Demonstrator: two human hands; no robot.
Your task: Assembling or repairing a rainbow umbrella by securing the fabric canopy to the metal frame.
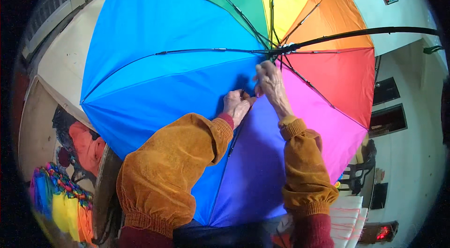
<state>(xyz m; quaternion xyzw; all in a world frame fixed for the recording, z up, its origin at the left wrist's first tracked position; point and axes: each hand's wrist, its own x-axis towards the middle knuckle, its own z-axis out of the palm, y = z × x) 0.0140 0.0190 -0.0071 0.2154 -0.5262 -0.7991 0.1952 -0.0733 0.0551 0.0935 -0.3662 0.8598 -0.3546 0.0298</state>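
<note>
An opened rainbow umbrella (154,18) fills the middle of the view, its inner side toward me. Black ribs run out from the hub (283,50), and the black shaft (356,37) stretches off to the right. My left hand (236,106) is closed in a pinch on a black rib (233,142) at the seam between the blue and purple panels. Just below the hub, my right hand (271,83) has its fingers curled together. Whatever they hold, if anything, is too small to make out. Mustard corduroy oversleeves (168,163) cover both my forearms.
Folded rainbow-coloured cloth (65,206) lies at the lower left, near a person in an orange garment (86,147). A pale cloth-like surface (68,67) shows behind the umbrella's left edge. White striped fabric (344,220) is at the lower right, with a dark chair (361,173) beyond it.
</note>
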